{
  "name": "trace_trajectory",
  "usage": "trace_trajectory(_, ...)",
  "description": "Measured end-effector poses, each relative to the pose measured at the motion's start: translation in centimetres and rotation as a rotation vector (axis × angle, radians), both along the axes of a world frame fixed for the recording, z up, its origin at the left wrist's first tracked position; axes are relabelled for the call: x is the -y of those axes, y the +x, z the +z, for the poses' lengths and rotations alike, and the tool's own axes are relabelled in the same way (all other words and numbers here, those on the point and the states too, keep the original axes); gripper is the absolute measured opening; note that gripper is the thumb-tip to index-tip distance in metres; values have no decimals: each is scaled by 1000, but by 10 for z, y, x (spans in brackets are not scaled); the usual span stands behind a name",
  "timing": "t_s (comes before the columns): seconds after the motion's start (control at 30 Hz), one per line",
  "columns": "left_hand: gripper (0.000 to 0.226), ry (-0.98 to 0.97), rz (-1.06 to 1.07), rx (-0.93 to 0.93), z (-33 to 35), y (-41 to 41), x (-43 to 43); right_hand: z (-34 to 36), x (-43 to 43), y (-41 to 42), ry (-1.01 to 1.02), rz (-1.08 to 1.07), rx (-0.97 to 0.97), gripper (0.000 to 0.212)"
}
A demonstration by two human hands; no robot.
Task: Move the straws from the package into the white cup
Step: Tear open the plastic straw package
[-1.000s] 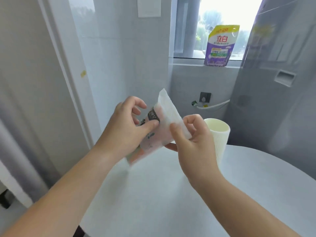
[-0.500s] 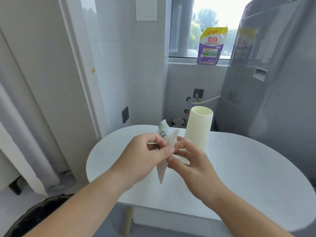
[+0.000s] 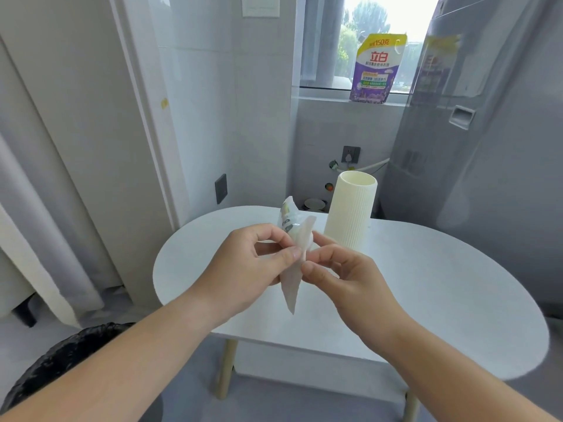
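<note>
Over the white oval tabletop (image 3: 441, 287), both hands, left hand (image 3: 243, 269) and right hand (image 3: 344, 275), pinch the straw package (image 3: 292, 248) between them just before the empty-looking white cup (image 3: 350, 211), so opening seems underway; next, the top wants parting to free the straws.
</note>
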State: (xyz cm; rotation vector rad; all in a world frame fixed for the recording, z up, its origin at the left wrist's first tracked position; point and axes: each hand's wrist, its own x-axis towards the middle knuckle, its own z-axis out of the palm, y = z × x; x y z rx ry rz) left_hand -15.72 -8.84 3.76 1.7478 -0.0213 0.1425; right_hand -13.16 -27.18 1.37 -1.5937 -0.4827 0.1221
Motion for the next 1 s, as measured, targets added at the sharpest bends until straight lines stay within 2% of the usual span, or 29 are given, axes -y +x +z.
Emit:
trace_trajectory(0.3, 5, 25, -10, 33, -1, 3, 0, -1, 1, 2, 12, 13, -4, 16)
trace_trajectory(0.43, 16, 69, -24, 64, -2, 2, 1, -1, -6, -2, -59, -80, 99, 21)
trace_trajectory(0.6, 9, 84, -43, 88, -8, 3, -5, -2, -11, -5, -124, -121, 137, 13)
trace_trajectory(0.8, 18, 194, -10, 128, -11, 3, -4, -2, -18, -6, -121, -189, 105, 16)
trace_trajectory(1.0, 23, 222, 24, 165, -10, -2, -1, -4, -26, -9, -114, -256, 211, 14)
